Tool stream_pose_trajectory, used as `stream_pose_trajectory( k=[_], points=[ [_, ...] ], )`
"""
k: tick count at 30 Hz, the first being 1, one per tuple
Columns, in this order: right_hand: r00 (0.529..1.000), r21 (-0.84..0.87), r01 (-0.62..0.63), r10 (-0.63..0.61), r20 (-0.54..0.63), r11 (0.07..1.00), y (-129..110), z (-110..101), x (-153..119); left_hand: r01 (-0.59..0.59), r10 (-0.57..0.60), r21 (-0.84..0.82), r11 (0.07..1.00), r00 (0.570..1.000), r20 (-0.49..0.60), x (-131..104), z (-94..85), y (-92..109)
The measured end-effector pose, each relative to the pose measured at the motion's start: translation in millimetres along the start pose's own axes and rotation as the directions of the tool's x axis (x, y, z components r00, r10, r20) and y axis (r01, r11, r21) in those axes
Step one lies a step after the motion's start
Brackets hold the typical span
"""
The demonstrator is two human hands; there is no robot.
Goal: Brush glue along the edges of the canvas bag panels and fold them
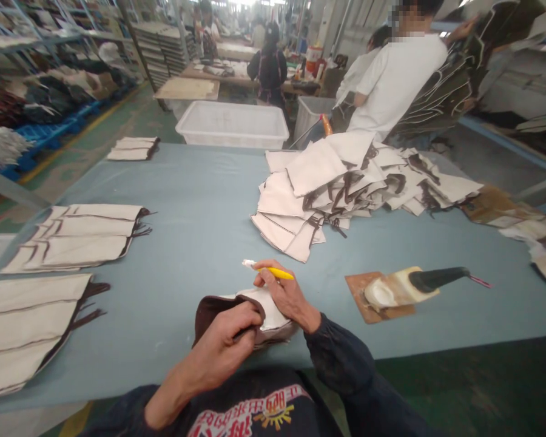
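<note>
A white fabric piece with a dark brown edge lies bunched at the table's front edge. My left hand has its fingers closed on the brown edge, with some fingertips hidden in the fold. My right hand rests against the white cloth and holds a yellow tool between thumb and fingers. The tool's whitish tip points left, above the cloth. To the right, a glue-stained container with a black-handled tool lies on a brown board.
A loose heap of white pieces covers the back right of the blue-green table. Three stacks line the left side. Behind the table stand a white bin, a person in white and a person in dark clothes.
</note>
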State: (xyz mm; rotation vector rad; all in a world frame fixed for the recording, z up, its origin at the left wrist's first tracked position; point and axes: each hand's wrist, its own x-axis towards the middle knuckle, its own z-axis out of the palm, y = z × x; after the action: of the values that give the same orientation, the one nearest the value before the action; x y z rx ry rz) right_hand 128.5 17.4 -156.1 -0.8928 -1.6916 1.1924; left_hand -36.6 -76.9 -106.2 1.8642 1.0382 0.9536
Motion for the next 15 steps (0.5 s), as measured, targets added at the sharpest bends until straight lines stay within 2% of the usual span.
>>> stream_pose_trajectory(
  k=[4, 8, 11, 13, 15],
  points=[
    [0.999, 0.013, -0.034, 0.033, 0.026, 0.999, 11, 2, 4, -0.032, 0.031, 0.013, 0.999, 0.999, 0.039, -2, -1.1, 3],
    [0.998, -0.004, -0.053, 0.053, -0.016, 0.999, 15, 0, 2, 0.095, -0.097, 0.037, 0.995, 0.993, 0.072, -7, -5.3, 2],
    [0.988, -0.087, -0.013, 0.000, -0.153, 0.996, 11, -6, 1, 0.208, -0.229, 0.166, 0.964, 0.966, 0.117, -11, -14.0, 0],
    [0.977, -0.155, 0.028, -0.060, -0.205, 0.987, 6, -11, -1, 0.226, -0.277, 0.284, 0.932, 0.949, 0.153, -10, -20.2, -1],
    [0.970, -0.217, 0.072, -0.119, -0.210, 0.973, 1, -15, -3, 0.206, -0.274, 0.372, 0.905, 0.952, 0.139, -6, -23.8, -1]
  ],
)
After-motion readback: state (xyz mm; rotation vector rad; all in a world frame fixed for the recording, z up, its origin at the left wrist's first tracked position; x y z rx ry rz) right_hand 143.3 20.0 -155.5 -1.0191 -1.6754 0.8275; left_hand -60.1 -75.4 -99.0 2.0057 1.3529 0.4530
